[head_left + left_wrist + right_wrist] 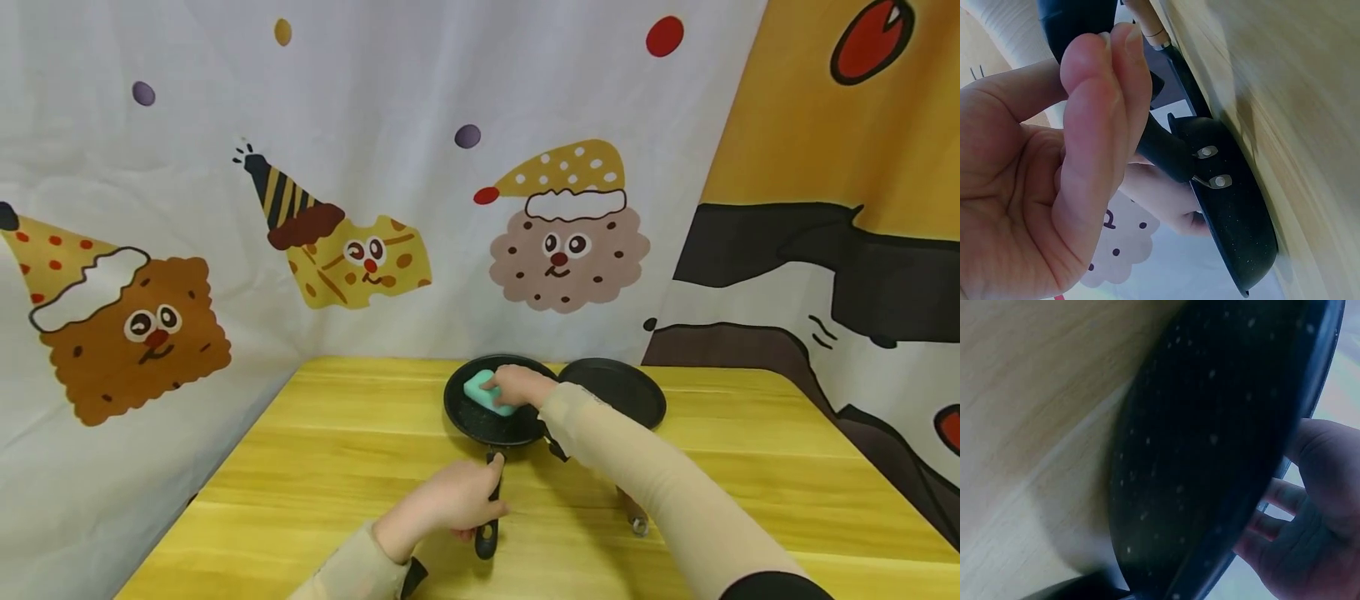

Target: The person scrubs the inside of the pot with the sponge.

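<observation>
A black frying pan (477, 427) stands on the table, its dark handle (487, 546) towards me. My left hand (453, 497) holds that handle, with the index finger stretched along it; the left wrist view shows its fingers (1094, 119) bent at the handle. Inside the pan lies a mint green sponge (480, 387), gripped from above by my right hand (522, 385). In the right wrist view the pan's speckled outer wall (1204, 425) hides the sponge and the fingertips.
To the right of the frying pan sits a flat black pan (626, 387). Its wooden handle (632, 507) is partly covered by my right sleeve (637, 458). Behind the yellow wood-grain table (360, 450) hangs a cartoon-printed curtain (420, 75).
</observation>
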